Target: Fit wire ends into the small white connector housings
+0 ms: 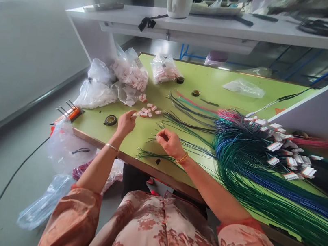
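My left hand (pixel 127 123) is closed in a pinch on a small white connector housing (pixel 135 114), beside a loose pile of white and orange connector housings (pixel 146 112). To its right, my right hand (pixel 171 142) is also closed, thumb against fingertips, at the thin wire ends (pixel 151 139); it seems to pinch a wire, largely hidden by the fingers. Green, blue, black and red wires (pixel 225 144) fan out from a thick bundle on the right. White connectors (pixel 294 159) lie on top of that bundle.
Plastic bags of connectors (pixel 131 73) stand at the table's back left, with another bag (pixel 164 69) beside them. A black tape roll (pixel 110 120) lies near my left hand. An orange tool with metal prongs (pixel 71 114) sits at the left corner. A white shelf (pixel 221 26) spans the back.
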A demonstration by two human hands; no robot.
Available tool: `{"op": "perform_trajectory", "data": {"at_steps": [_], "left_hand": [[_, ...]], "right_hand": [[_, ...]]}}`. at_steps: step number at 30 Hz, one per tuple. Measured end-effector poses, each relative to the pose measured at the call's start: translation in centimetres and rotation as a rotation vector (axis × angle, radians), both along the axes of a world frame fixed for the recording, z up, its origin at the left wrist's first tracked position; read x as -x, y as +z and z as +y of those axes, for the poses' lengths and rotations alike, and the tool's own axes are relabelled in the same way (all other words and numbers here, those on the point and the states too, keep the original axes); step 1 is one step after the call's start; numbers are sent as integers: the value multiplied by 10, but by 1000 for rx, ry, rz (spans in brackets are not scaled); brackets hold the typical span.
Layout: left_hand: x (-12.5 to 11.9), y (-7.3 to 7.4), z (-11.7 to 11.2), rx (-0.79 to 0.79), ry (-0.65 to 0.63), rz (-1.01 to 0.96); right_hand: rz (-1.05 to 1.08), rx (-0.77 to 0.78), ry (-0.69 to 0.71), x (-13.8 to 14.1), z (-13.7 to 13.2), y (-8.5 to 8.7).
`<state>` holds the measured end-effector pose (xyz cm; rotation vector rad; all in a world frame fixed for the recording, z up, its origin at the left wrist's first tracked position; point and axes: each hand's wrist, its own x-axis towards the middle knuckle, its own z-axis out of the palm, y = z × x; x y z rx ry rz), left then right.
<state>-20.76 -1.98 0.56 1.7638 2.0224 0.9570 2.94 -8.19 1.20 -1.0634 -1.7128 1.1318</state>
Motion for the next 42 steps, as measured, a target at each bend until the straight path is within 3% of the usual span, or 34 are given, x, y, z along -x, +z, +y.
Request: {"op": "perform_trajectory", "data": {"at_steps": [5, 8, 11, 19, 26, 36, 42], "left_hand": [[-31, 7, -42, 100, -140, -897], [-52, 10, -65, 158, -192, -1180], [-68, 14, -81, 203, -241, -1325], [-92, 24, -100, 300, -244, -1533], [-99, 27, -104, 301, -230, -1608], [-99, 27, -105, 249, -220, -1477], [-113, 23, -114, 122, -124, -1279]], "right_hand": [[58, 31, -14, -3, -6, 9], [74, 41, -20, -6, -12, 14], [87, 38, -23, -10, -15, 18], [-28, -110, -52, -23, -24, 29], [-53, -124, -45, -25, -28, 30], [-45, -116, -27, -24, -28, 25], [-11, -124, 5, -20, -29, 14]]}}
